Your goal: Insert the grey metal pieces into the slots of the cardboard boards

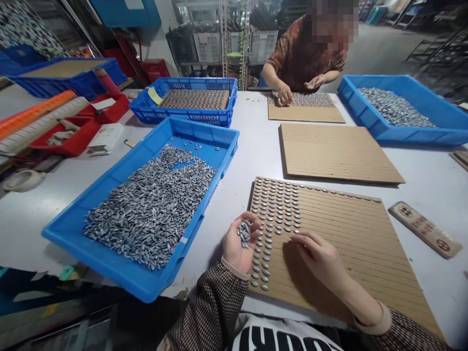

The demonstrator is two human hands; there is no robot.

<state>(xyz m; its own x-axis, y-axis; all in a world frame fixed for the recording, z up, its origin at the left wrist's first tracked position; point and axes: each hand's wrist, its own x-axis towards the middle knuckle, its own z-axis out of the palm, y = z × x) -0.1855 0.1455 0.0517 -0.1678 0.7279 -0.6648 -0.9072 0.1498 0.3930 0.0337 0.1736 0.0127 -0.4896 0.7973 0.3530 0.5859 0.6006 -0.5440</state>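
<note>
My left hand (pixel 239 243) is cupped, palm up, around a small pile of grey metal pieces (pixel 244 232) at the left edge of a ribbed brown board (pixel 358 243). Rows of the same pieces (pixel 274 214) fill the board's left part. On that board my right hand (pixel 318 256) lies with its fingertips pinched together at the edge of the filled rows; whether a piece is between them I cannot make out. A blue tray (pixel 109 265) heaped with loose metal pieces (pixel 153 209) stands to my left.
A bare ribbed board (pixel 336 153) lies beyond mine. Across the table another person (pixel 303 53) works at a third board (pixel 305 112). Blue trays (pixel 402 131) (pixel 183 114) stand at right and back, red trays (pixel 73 141) at left. A printed strip (pixel 424 229) lies to the right.
</note>
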